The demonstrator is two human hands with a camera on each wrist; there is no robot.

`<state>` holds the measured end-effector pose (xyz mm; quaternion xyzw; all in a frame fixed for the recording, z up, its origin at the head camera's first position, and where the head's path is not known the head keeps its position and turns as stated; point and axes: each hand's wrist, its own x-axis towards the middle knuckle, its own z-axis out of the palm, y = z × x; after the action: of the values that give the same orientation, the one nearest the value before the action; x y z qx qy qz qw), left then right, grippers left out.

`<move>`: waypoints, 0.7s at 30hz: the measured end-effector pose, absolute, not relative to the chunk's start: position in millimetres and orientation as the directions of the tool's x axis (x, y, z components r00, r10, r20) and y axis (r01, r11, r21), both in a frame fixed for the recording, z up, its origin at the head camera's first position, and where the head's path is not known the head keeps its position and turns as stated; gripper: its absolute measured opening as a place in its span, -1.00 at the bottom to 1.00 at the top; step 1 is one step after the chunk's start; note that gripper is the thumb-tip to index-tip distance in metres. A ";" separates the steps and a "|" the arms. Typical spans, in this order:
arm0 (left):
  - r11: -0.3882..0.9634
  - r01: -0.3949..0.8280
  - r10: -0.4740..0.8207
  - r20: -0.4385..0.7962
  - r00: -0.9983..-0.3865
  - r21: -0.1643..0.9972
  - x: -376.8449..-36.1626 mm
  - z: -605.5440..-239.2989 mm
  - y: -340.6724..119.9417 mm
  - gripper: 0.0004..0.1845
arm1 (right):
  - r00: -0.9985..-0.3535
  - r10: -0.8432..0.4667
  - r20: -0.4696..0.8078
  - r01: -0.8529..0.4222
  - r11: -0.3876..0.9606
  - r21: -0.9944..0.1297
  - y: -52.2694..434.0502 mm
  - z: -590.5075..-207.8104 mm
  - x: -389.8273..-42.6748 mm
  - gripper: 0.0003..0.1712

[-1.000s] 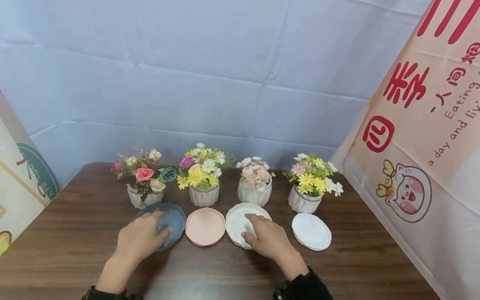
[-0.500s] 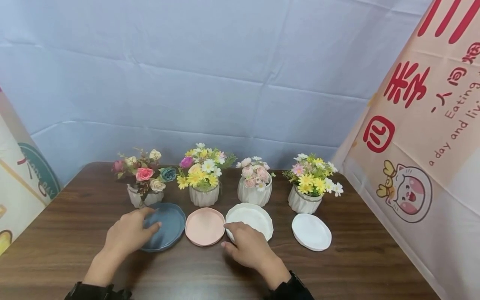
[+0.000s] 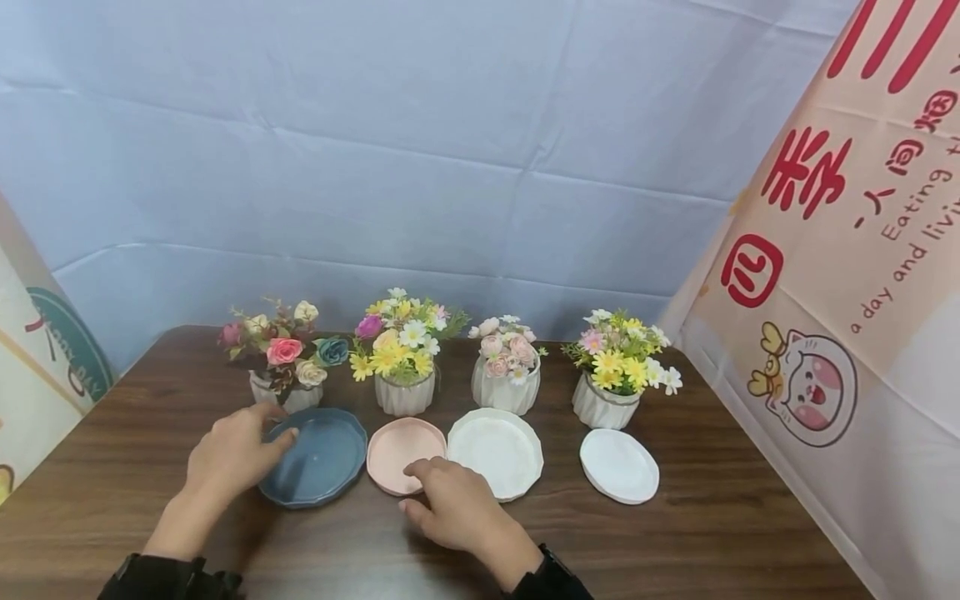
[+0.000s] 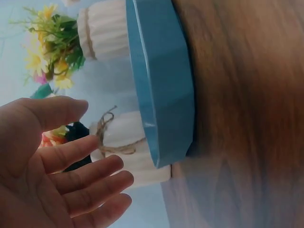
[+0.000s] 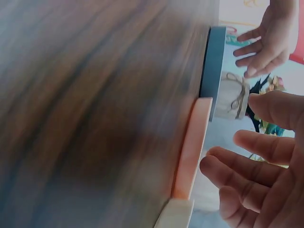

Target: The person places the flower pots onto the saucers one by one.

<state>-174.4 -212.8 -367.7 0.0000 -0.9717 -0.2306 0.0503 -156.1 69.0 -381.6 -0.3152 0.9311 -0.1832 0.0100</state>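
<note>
Hovering loose-fingered, holding nothing, over two saucers.
Our left hand nears the blue saucer; our right hand sits just right of it, over the pink saucer. Both look stiff, slick, breakable; we'd pinch the rims.

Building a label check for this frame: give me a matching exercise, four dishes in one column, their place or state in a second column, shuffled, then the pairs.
Things:
1. blue dish
2. pink dish
3. white faceted dish
4. white oval dish

Places or states:
A. farthest right in the row, no hand near it
B. at the fingertips of the left hand
C. between the pink dish and the white oval dish
D. near edge under the fingers of the right hand

Pairs: 1-B, 2-D, 3-C, 4-A
</note>
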 end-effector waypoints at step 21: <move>0.853 0.019 -0.107 0.211 -0.972 0.521 -193.5 -369.7 -238.1 -0.54 | -0.750 -0.648 0.129 -0.615 0.613 -0.496 34.8 -381.0 -154.5 -0.69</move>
<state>-193.5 -238.1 -369.7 0.0232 -0.9555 -0.2697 0.1169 -154.5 34.8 -381.0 -0.3520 0.8974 -0.2642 0.0317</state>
